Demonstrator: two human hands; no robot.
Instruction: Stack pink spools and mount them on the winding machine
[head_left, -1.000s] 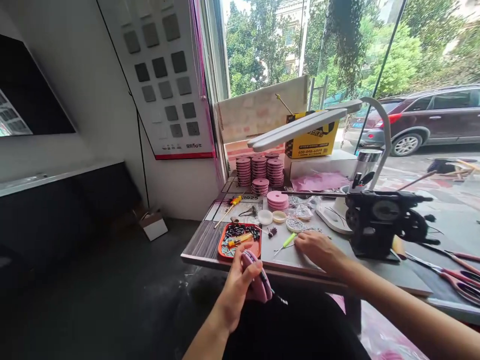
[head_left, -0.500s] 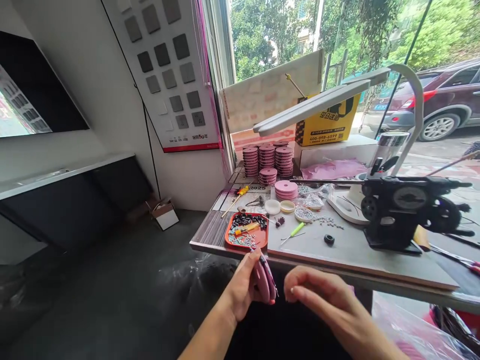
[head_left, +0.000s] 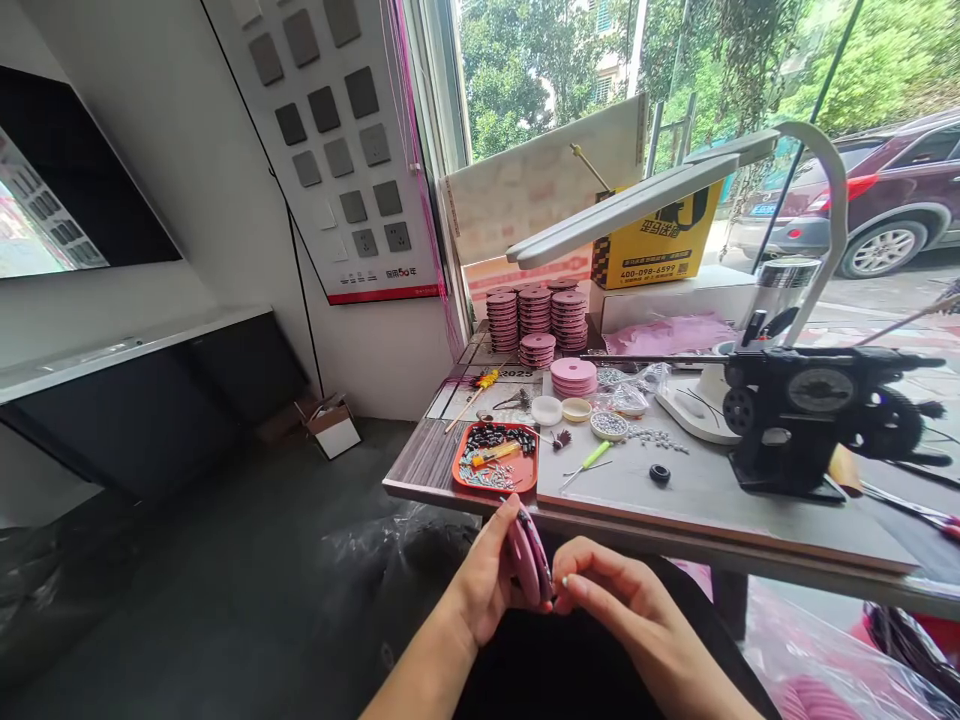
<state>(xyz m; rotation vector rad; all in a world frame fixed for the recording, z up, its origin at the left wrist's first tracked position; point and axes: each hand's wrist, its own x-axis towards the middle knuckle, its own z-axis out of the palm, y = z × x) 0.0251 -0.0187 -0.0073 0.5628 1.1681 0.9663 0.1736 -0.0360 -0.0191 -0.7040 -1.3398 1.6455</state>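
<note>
Two hands: both work low in front of the worktop edge, close to the person's lap.
Left hand (head_left: 484, 585): its fingers (head_left: 504, 522) are clenched around a pink disc piece (head_left: 527, 556), held on edge with a dark rim showing along its side.
Right hand (head_left: 619, 600): its fingertips (head_left: 568, 583) are pinched together on something tiny and pale right at the disc's lower edge; what it is I cannot tell.
Doing it well: by my judgement, the left grip should stay steady and the disc edge turned toward the eyes, so the right pinch can meet the rim squarely without slipping.
Worktop (head_left: 705, 500): just beyond the hands, grey, its front edge near the disc.
Red tray (head_left: 495, 457): at the near left corner, filled with small dark and silvery parts and an orange piece.
Green-handled tool (head_left: 592, 458): lies beside the tray, with a small black ring (head_left: 659, 474) a little to its right.
Small dishes (head_left: 576, 410): further back, some holding beads.
Black machine (head_left: 814, 415): stands to the right, hand-cranked by the look of it.
Pink disc stacks (head_left: 536, 315): ranked at the back by the window.
Desk lamp (head_left: 645, 200): its white arm reaches over everything.
</note>
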